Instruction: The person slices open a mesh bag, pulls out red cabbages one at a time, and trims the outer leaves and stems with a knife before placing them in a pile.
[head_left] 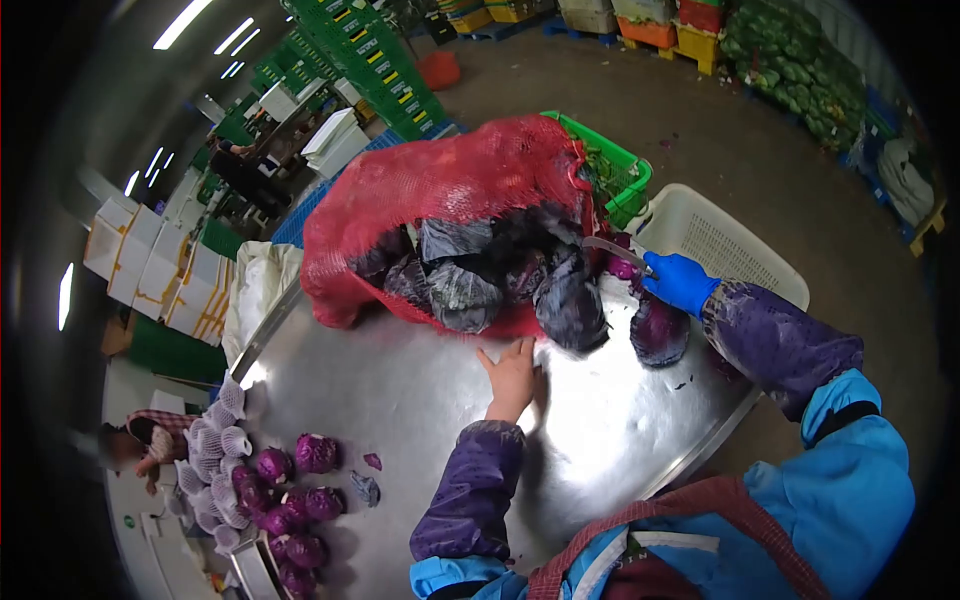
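My right hand [682, 284], in a blue glove, grips a knife [612, 250] whose blade points left toward the torn opening of a red mesh sack [440, 180]. Dark red cabbages [466, 298] with their outer leaves on fill that opening. One red cabbage [572, 305] sits at the sack's right edge, and another cabbage [660, 333] lies just below my gloved hand. My bare left hand [511, 378] is over the metal table [430, 400] with fingers spread, near the sack's lower edge, holding nothing.
Trimmed purple cabbages [317, 453] are grouped at the table's lower left, beside white foam net sleeves [212, 450]. A cream plastic basket [720, 235] and a green crate [630, 170] stand beyond the right side. Green crates [370, 65] are stacked behind. Other people work at the left.
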